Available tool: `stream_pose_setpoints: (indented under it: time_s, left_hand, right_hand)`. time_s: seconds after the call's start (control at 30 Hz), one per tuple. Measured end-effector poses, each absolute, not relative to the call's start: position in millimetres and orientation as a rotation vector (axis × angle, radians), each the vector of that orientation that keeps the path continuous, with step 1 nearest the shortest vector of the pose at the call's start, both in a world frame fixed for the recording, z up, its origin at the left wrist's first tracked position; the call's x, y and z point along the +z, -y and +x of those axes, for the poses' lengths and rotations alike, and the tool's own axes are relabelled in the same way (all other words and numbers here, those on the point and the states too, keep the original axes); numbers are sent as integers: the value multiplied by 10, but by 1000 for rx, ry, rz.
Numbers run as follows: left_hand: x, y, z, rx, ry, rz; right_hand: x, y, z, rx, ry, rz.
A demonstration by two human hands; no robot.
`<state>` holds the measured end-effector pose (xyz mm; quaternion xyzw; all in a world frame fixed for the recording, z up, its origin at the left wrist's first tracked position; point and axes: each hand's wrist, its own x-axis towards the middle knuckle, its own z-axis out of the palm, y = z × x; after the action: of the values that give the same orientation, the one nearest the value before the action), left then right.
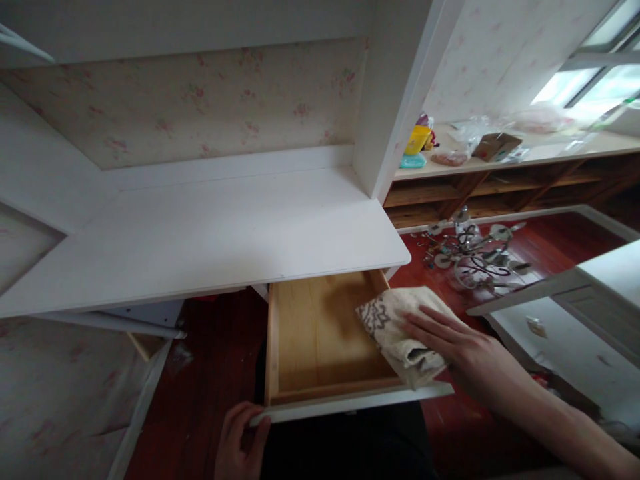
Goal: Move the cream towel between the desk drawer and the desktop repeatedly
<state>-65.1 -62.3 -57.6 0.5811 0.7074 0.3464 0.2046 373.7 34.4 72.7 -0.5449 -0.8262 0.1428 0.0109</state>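
A pulled-out wooden drawer (325, 333) with a white front (345, 402) sticks out from under the white desk top (240, 227). No objects show inside it. My left hand (240, 440) has its fingers curled at the left end of the drawer front, thumb against the near face. Over the drawer's right side wall lies a folded cream cloth (400, 320) with a grey pattern. Pressing on that cloth from the right is my right hand (450, 340), its fingers laid across the folds and partly bent around them.
A chandelier (480, 257) with curled metal arms lies on the red wooden floor at right. Behind it, a low shelf unit (500, 180) bears a yellow cup (417, 140), a cardboard box (497, 145) and plastic bags. White furniture (595, 300) stands close on the right.
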Motion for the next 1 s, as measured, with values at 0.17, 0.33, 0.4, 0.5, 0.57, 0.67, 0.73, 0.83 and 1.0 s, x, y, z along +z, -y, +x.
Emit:
stream_pose_setpoints:
  time_s: [0.17,0.33,0.4,0.5,0.57,0.67,0.73,0.83,1.0]
  left_hand:
    - [-507,616,-636,957,-1967,1575]
    - [-457,585,-587,968,-1943,1521]
    - [-441,561,-586,968,-1915,1532]
    - [-420,536,-591,968,-1884,1560]
    - [-412,535,-593,968,-1874,1580]
    - [-411,552,-589,964,-1866,1603]
    - [-418,562,-580,967,-1862,1616]
    - [-433,565,-570,985,-1876,1666]
    - [-402,532,-623,929,-1882,1932]
  right_hand:
    - [296,-195,3705,728,2662,-1681]
    - [-71,-384,3634,685,2684,-1715]
    - [-150,-585,3601,550,2742,-1704]
    - [-217,-930,3535,287,2829,-1672]
    - [-235,-1148,3475,138,2872,-1645]
    - [-238,-1396,3365,11,2901,-1628]
    - [-231,-1490,3290,-21,2907,-1623]
    - [-196,-1544,3205,-37,2873,-1658]
    - [63,-1491,3264,139,2687,-1700]
